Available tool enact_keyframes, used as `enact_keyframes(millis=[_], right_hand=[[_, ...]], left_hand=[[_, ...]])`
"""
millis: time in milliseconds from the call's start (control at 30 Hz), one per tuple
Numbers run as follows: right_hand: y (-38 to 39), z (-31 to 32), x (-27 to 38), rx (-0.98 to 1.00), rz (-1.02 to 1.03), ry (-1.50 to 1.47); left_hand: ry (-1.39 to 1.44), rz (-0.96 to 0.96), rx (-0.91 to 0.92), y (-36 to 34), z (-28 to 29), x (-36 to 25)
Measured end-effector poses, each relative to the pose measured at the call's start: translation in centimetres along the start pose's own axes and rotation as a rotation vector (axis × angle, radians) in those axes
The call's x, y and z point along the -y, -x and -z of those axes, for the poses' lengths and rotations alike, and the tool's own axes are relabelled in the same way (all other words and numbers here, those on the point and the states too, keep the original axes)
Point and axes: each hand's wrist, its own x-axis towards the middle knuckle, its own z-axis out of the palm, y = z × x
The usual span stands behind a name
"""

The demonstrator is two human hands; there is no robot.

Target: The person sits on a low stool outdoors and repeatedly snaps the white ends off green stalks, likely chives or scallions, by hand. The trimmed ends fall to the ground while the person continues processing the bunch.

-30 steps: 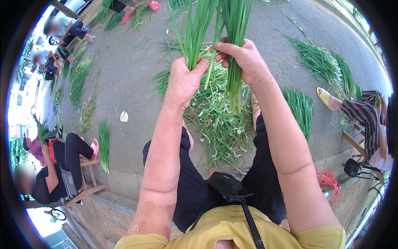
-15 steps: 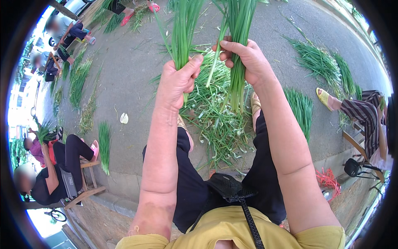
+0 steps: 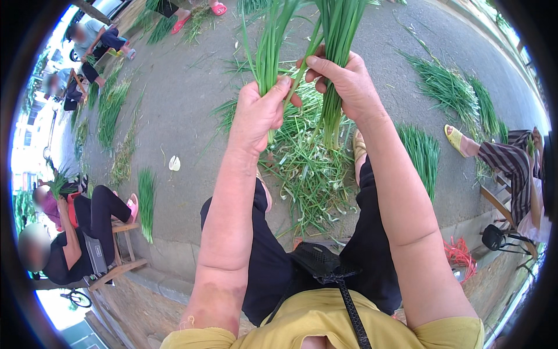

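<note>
My left hand (image 3: 258, 113) grips a small bunch of green chives (image 3: 272, 46), held upright in front of me. Beside it, my right hand (image 3: 343, 78) is closed around a thicker bunch of chives (image 3: 336, 87) whose stalk ends hang down below the fist. The two hands touch at the fingertips. Under them, a heap of loose chive trimmings (image 3: 305, 168) lies on the pavement between my feet.
Laid-out chive bundles lie on the grey pavement at left (image 3: 145, 200), upper left (image 3: 110, 113) and right (image 3: 421, 151), (image 3: 447, 87). People sit on low stools at lower left (image 3: 75, 232) and far right (image 3: 517, 174). A black bag (image 3: 319, 262) rests in my lap.
Both hands have risen slightly and drawn closer together. My left hand now holds its own separate small bunch, apart from the thicker bunch in the right.
</note>
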Motion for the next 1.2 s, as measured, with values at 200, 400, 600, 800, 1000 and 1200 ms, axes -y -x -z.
enact_keyframes(millis=[200, 400, 600, 800, 1000, 1200], right_hand=[[-0.2, 0.2, -0.4, -0.075, -0.047, 0.018], [0.3, -0.6, -0.5, -0.11, -0.092, -0.047], [0.4, -1.3, -1.6, -0.139, -0.084, -0.148], [0.3, -1.2, -1.5, -0.146, -0.097, -0.173], [0.3, -1.0, -1.1, -0.187, -0.116, -0.157], [0.3, -1.3, -1.2, -0.182, -0.067, -0.106]], left_hand=[[0.038, -0.028, -0.059, -0.1, -0.5, 0.1], [0.036, 0.009, -0.094, -0.3, -0.6, 0.1], [0.032, 0.026, -0.152, -0.4, -1.0, 0.6], [0.158, 0.058, -0.148, -0.7, -0.3, 0.6], [0.157, 0.011, -0.131, -0.5, -0.7, 0.3], [0.065, -0.046, -0.132, -0.5, -0.6, 0.8]])
